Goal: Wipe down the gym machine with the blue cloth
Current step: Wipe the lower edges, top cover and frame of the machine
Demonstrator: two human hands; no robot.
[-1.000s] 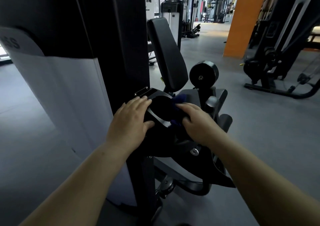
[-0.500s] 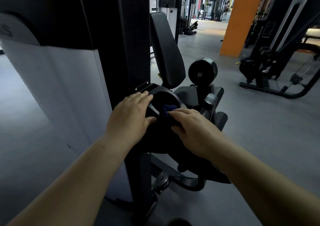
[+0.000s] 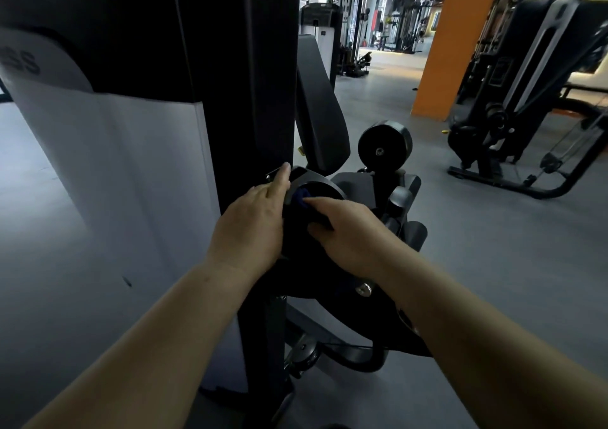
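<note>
The black gym machine [image 3: 250, 76] rises right in front of me, its round pivot housing [image 3: 325, 189] at hand height. My right hand [image 3: 345, 228] presses the dark blue cloth [image 3: 302, 195] against the left part of that housing; only a small fold of cloth shows past the fingertips. My left hand [image 3: 253, 228] rests flat on the housing's left edge beside the black upright, fingers straight and pointing up. The two hands lie close together with the cloth between them.
A white side panel [image 3: 131, 172] covers the machine on the left. Its tilted back pad [image 3: 320, 109] and a round roller pad [image 3: 385, 144] stand just behind the housing. An orange pillar [image 3: 450, 43] and another black machine [image 3: 526, 99] stand at the right on grey floor.
My right hand has slid the cloth leftward across the housing toward my left hand. My left hand has straightened along the upright, its fingers now pointing up.
</note>
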